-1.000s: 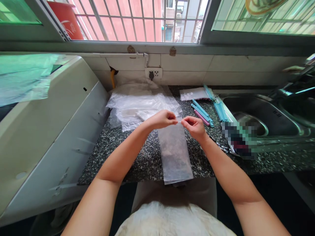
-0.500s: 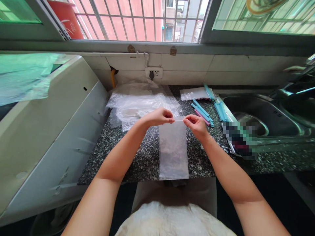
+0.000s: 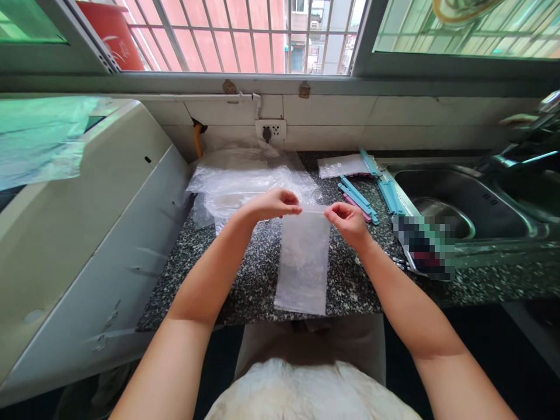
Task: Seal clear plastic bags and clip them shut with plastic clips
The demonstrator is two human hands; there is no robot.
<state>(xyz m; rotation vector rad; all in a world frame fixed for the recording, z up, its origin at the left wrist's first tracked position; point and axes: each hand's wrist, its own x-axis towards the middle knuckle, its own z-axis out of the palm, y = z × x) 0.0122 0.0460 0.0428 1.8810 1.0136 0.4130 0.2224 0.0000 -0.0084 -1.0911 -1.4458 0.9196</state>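
Note:
A small clear plastic bag (image 3: 303,262) hangs over the speckled granite counter (image 3: 219,274), held by its top edge. My left hand (image 3: 272,205) pinches the bag's top left corner, fingers closed. My right hand (image 3: 347,223) pinches the top right corner, fingers closed too. The top edge is stretched flat between the two hands. A heap of clear plastic bags (image 3: 245,186) lies on the counter just behind my left hand.
Blue and pink sealing clips (image 3: 359,200) lie right of the heap, with another small bag (image 3: 343,166) behind them. A steel sink (image 3: 464,204) is at the right. A white appliance (image 3: 87,233) fills the left. A wall socket (image 3: 270,129) sits under the barred window.
My hands have drawn apart along the bag's top edge, spreading it wider. The bag's lower end has swung left and hangs higher.

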